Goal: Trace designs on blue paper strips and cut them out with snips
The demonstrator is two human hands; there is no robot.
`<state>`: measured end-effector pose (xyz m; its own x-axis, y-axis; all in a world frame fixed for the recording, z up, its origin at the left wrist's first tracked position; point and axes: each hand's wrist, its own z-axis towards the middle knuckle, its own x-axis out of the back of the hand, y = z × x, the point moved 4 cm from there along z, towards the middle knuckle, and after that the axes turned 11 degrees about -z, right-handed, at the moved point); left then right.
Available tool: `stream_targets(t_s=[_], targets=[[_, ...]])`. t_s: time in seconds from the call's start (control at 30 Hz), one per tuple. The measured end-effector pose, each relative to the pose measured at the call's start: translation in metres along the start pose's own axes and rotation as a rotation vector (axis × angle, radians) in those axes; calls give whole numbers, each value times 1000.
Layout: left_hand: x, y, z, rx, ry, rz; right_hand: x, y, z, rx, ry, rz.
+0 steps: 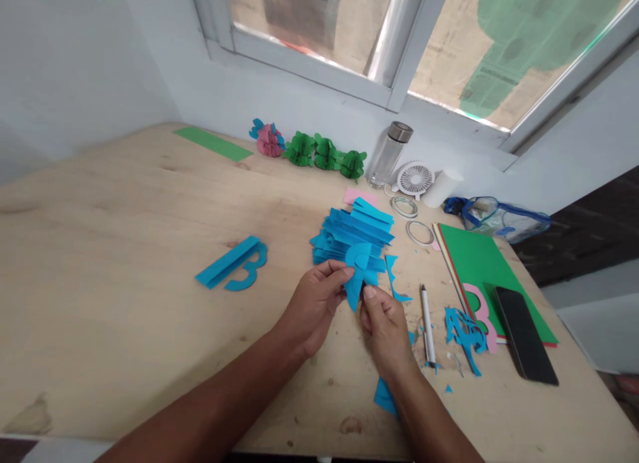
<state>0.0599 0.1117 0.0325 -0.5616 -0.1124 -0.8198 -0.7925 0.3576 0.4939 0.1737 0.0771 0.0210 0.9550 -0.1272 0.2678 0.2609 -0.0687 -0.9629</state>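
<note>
Between my two hands is a curved blue paper cutout (357, 260), held up over the table. My left hand (319, 300) pinches its left side with thumb and fingers. Lower on its right side, my right hand (385, 323) is closed on the same cutout. Just behind it lies a pile of folded blue paper strips (344, 227). A folded blue piece with scalloped curves (237, 263) lies off to the left. Under my right forearm, a blue paper piece (384, 396) is partly hidden. A curved blue offcut (394, 280) is right of the pile.
On the right are a pen (427, 326), blue scraps (464, 330), a pink cutout (482, 310), green sheets (474, 250) and a phone (524, 333). Tape rolls (419, 233), a fan (415, 178), a bottle (390, 154) and green paper ornaments (324, 154) stand toward the wall.
</note>
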Motion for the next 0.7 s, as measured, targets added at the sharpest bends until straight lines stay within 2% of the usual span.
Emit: stream_targets(t_s=[0.3, 0.53, 0.7], targets=[[1, 9, 1, -62, 30, 41, -1, -2, -1, 9, -27, -42], [0, 4, 1, 10, -16, -55, -1, -3, -1, -10, -20, -25], [0, 1, 1, 15, -41, -40, -2, 1, 0, -71, -28, 41]])
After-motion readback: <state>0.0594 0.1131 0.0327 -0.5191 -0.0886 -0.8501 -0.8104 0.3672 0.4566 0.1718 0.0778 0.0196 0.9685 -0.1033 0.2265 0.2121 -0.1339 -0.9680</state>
